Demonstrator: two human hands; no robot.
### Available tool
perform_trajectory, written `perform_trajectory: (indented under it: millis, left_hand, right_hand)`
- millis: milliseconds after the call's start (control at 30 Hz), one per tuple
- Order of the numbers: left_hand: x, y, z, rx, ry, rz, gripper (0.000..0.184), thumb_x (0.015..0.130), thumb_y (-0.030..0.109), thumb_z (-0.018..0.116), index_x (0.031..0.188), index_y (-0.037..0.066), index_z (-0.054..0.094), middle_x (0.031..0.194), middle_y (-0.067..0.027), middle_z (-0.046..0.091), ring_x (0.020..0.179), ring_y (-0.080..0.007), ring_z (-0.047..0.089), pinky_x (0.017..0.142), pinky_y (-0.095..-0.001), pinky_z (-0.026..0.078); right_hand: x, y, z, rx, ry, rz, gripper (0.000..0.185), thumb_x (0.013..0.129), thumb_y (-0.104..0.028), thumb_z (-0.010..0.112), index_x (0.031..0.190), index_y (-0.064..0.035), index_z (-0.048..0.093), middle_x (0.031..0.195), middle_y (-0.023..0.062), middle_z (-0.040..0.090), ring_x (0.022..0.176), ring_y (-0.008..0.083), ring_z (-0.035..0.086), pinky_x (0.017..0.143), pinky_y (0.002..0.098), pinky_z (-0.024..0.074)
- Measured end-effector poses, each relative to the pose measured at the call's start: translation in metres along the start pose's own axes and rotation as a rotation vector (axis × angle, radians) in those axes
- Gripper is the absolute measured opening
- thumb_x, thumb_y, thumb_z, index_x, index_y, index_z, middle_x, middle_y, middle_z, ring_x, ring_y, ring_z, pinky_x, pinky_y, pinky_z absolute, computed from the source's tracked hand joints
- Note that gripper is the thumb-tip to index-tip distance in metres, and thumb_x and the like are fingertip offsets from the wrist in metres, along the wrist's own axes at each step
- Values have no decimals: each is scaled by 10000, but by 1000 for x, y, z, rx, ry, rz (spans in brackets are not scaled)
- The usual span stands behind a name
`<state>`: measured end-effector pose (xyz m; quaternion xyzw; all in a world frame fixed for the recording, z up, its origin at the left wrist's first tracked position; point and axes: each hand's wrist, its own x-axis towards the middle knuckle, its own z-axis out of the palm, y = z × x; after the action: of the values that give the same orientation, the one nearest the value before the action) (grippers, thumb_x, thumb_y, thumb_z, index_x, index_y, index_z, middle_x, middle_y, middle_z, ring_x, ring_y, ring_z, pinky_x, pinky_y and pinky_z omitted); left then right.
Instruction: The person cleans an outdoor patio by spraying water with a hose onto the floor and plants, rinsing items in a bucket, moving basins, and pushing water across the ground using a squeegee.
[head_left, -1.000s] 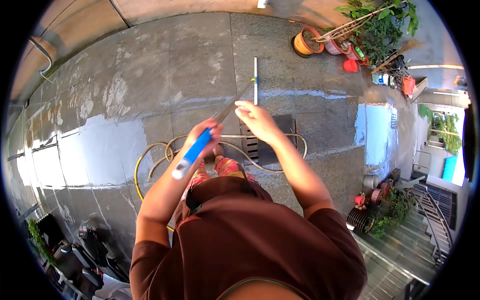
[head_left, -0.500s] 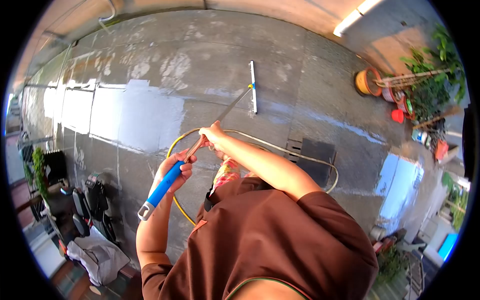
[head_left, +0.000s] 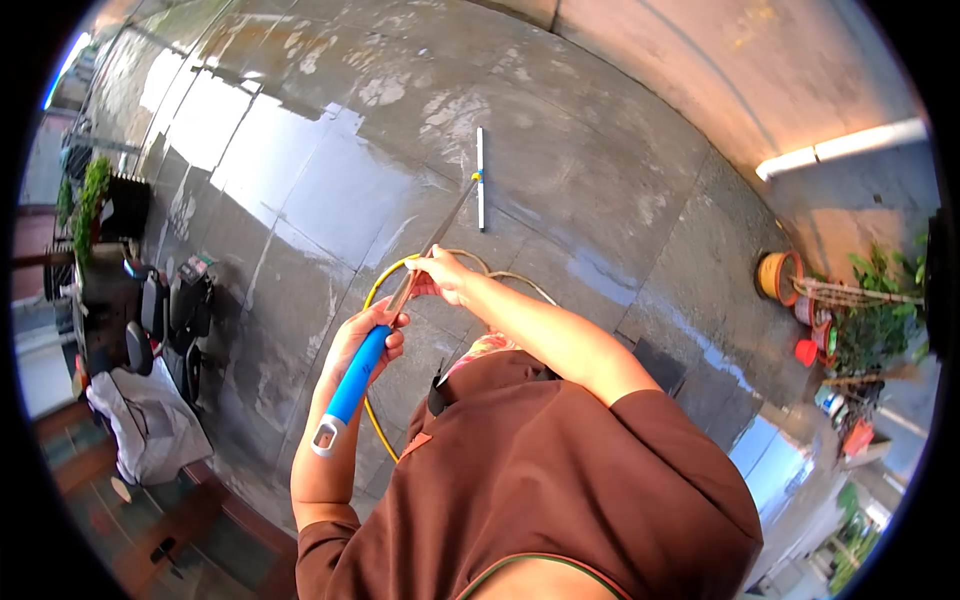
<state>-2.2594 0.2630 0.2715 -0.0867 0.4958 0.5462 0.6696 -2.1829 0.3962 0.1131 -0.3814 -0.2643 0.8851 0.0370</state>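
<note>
A floor squeegee with a blue grip [head_left: 358, 375] reaches out ahead of me, its long thin blade [head_left: 480, 208] resting on the wet floor. Around the upper end of the blue grip, my left hand [head_left: 345, 338] is closed. My right hand [head_left: 442, 274] grips the metal pole further up, fingers wrapped round it. A yellow hose [head_left: 375, 425] curves over the floor beneath my hands, partly hidden by them and my shirt.
Potted plants [head_left: 778, 275] stand along the wall [head_left: 640, 70] at right. A parked scooter [head_left: 170, 310] and a pale cloth or bag [head_left: 150, 425] are on the left. Bright puddles [head_left: 310, 170] lie on the paved floor, and a dark floor cover [head_left: 655, 368] shows near my right elbow.
My view has turned, shifting the surroundings in the frame. The squeegee blade has moved left across the floor, closer to the pale stains. Both hands keep their hold.
</note>
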Motion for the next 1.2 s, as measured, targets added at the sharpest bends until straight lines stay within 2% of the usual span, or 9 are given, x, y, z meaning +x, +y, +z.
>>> perform_trajectory:
  millis: [200, 267, 467, 533, 667, 933, 1067, 1100, 1200]
  left_hand:
    - [-9, 10, -53, -218, 77, 149, 357, 826, 110, 494, 1155, -19, 442, 846, -87, 566, 567, -86, 495, 514, -202, 437]
    - [-6, 6, -66, -282, 95, 195, 351, 831, 112, 498, 1153, -16, 444, 847, -86, 567, 571, -90, 501, 518, -203, 442]
    - [-4, -2, -68, -339, 217, 356, 334, 824, 133, 539, 1137, 25, 490, 819, -66, 544, 568, -92, 466, 525, -220, 402]
    - [-2, -4, -78, -390, 167, 407, 436, 820, 125, 534, 1233, 45, 418, 816, -78, 540, 570, -107, 475, 526, -229, 407]
    - [5, -1, -68, -481, 388, 518, 659, 819, 58, 489, 1401, 58, 180, 743, -80, 529, 502, -155, 495, 453, -279, 432]
    - [71, -4, -50, -445, 670, 593, 639, 813, 54, 490, 1386, 63, 208, 755, -59, 517, 536, -153, 515, 465, -270, 437]
    - [144, -9, -34, -281, 898, 503, 623, 796, 96, 523, 1368, 47, 281, 918, -56, 520, 698, -110, 501, 550, -275, 428]
    - [168, -10, -33, -272, 909, 492, 627, 795, 107, 528, 1368, 45, 283, 919, -52, 519, 688, -109, 496, 551, -277, 432]
    - [228, 4, -7, -264, 956, 433, 650, 795, 125, 536, 1387, 71, 274, 899, -40, 497, 657, -108, 480, 547, -294, 459]
  right_hand:
    - [60, 14, 49, -129, -126, 102, 125, 774, -145, 624, 704, -52, 577, 697, 79, 614, 638, 200, 618, 659, 373, 558]
    - [79, 18, 56, -174, -181, 161, 258, 806, -129, 641, 906, -64, 411, 826, 83, 583, 736, 206, 621, 709, 410, 554]
    - [73, 20, 75, -270, -419, 193, 161, 915, -240, 510, 977, -102, 457, 891, 42, 564, 810, 163, 590, 746, 327, 509]
    - [40, 2, 90, -430, -512, 229, 305, 944, -302, 443, 1161, -88, 450, 931, 54, 568, 809, 151, 591, 722, 289, 505]
    - [-15, -39, 102, -646, -567, 297, 505, 949, -405, 378, 1327, -72, 360, 923, 67, 577, 784, 142, 598, 698, 266, 504]
    - [-41, -156, 101, -652, -869, 442, 816, 838, -670, 323, 1365, -47, 321, 912, 98, 592, 738, 156, 609, 607, 266, 526]
    - [-33, -223, 93, -933, -1062, 453, 577, 909, -476, 430, 1326, -77, 413, 948, 79, 578, 686, 111, 574, 612, 261, 527]
    - [-22, -234, 83, -1126, -1043, 442, 461, 908, -324, 489, 1310, -101, 447, 1016, 64, 560, 672, 86, 553, 639, 260, 523]
    - [19, -256, 36, -1520, -969, 181, 494, 870, -199, 541, 1334, -100, 404, 1076, 71, 522, 778, 119, 565, 670, 283, 528]
